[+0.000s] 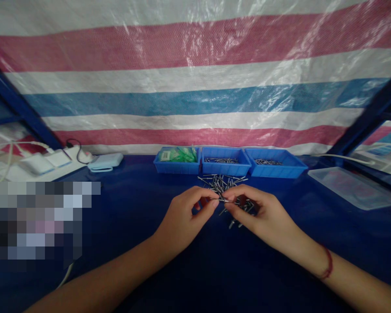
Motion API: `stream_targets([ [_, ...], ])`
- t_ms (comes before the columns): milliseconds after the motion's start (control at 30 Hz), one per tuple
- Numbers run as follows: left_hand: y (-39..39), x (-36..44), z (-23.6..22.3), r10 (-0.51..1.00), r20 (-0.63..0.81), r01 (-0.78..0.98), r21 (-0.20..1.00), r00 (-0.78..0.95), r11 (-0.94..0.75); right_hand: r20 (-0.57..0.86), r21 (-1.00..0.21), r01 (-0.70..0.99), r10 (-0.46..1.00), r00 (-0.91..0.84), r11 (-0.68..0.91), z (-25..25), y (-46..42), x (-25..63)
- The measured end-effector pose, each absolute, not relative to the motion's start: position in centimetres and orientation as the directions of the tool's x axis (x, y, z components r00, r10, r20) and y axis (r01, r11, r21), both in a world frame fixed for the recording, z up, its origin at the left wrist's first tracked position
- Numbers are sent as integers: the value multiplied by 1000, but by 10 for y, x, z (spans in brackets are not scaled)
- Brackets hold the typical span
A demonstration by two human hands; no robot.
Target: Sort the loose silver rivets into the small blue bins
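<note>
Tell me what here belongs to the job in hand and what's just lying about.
Likely in the job:
slim metal pin, held
metal pin pile
two blue plastic bins of pins

Seemingly lying about:
white plastic power strip
pale blue rectangular case
translucent plastic rectangle
blue plastic bin of green packets

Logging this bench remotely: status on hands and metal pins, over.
Left hand and right hand pinching one metal pin. Loose pin pile just beyond. Nothing visibly blocking them.
</note>
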State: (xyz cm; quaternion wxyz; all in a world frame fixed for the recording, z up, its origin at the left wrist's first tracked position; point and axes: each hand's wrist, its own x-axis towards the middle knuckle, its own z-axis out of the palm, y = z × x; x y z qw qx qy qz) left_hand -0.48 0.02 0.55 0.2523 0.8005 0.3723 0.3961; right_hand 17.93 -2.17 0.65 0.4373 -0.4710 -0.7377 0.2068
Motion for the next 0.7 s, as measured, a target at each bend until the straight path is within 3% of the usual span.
stream_targets([
  [467, 0, -4, 3, 822, 348, 407, 739, 451, -537, 596, -626, 509, 783, -177, 591, 15, -27, 183],
  [633, 1, -3, 1, 788, 313, 437, 696, 530, -570, 741, -536, 659, 669, 67, 528, 29, -3, 224],
  [700, 0, -3, 0, 728, 325, 419, 649, 603, -636, 790, -485, 772, 584, 186, 410, 33, 11, 248],
])
